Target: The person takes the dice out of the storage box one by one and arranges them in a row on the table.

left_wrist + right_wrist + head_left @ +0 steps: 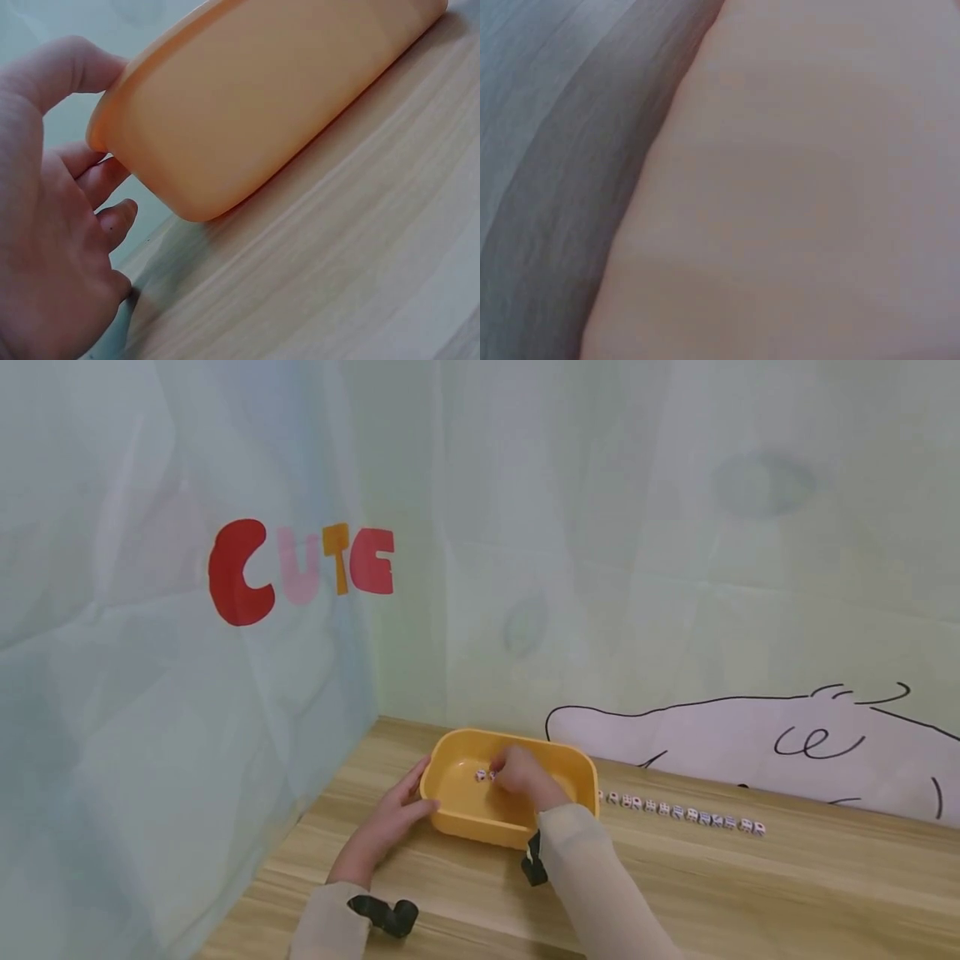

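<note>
A yellow plastic basin [471, 827] stands on the wooden table, with small white dice [481, 775] on its floor. My left hand [392, 817] holds the basin's left end; in the left wrist view the thumb lies on the rim and the fingers reach round the end wall. Inside the basin is my right hand [521, 774], its bent fingers pointing down at a die [492, 775] by the fingertips. Whether the fingers pinch that die is hidden. The right wrist view shows only the basin's wall [780, 187] up close, without the hand.
To the right of the basin, a row of several dice [677, 812] runs along the table [720, 893]. Pale cloth walls rise behind and at the left, one with the letters "CUTE" [242, 572]. Black wrist mounts [397, 918] sit on both sleeves.
</note>
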A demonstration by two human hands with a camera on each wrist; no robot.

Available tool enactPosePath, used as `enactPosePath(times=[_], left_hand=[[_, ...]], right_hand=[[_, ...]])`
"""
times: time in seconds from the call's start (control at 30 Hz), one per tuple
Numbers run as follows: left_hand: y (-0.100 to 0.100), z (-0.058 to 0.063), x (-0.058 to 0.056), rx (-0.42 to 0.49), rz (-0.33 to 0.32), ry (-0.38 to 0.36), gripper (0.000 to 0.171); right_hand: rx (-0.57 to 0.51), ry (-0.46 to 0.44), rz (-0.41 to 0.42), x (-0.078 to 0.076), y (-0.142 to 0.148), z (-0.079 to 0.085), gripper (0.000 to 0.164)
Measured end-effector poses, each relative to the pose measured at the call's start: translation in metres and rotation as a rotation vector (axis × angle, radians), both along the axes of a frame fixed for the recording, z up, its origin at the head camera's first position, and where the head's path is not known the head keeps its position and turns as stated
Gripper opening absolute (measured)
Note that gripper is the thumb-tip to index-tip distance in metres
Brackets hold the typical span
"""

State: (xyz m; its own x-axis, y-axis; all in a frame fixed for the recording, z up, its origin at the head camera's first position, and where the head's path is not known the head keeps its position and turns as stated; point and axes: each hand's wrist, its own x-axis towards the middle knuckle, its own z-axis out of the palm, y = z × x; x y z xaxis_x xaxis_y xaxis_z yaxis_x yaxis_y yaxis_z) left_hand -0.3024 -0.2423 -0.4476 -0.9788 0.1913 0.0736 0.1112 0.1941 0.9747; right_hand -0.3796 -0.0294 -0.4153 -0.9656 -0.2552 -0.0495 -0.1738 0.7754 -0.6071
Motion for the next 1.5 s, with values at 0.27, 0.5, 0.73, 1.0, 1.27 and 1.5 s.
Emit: enactPosePath(times=[0.27, 0.5, 0.73, 1.0, 1.27, 1.5], left_hand=[[-0.001, 0.0, 0.0, 0.001, 0.001, 0.005, 0.075], [-0.001, -0.001, 0.001, 0.012, -0.004, 0.002, 0.074], [0.001, -0.004, 0.0, 0.056, -0.027, 0.025, 0.073], [0.001, -0.003, -0.001, 0.019, -0.01, 0.03, 0.072], [0.002, -0.001, 0.001, 0.006, 0.004, -0.009, 0.074], [0.001, 0.001, 0.001, 0.003, -0.005, -0.015, 0.075]], right_hand=[[-0.012, -0.031, 0.027, 0.002, 0.001, 0.001, 0.011], [-0.052, 0.027, 0.054, 0.006, 0.005, 0.007, 0.013], [-0.116, 0.055, 0.117, 0.014, 0.032, 0.017, 0.014], [-0.1, 0.123, 0.123, 0.027, 0.083, 0.042, 0.018], [-0.055, 0.163, 0.068, 0.042, 0.156, 0.057, 0.021], [-0.014, 0.151, -0.007, 0.054, 0.216, 0.064, 0.03]])
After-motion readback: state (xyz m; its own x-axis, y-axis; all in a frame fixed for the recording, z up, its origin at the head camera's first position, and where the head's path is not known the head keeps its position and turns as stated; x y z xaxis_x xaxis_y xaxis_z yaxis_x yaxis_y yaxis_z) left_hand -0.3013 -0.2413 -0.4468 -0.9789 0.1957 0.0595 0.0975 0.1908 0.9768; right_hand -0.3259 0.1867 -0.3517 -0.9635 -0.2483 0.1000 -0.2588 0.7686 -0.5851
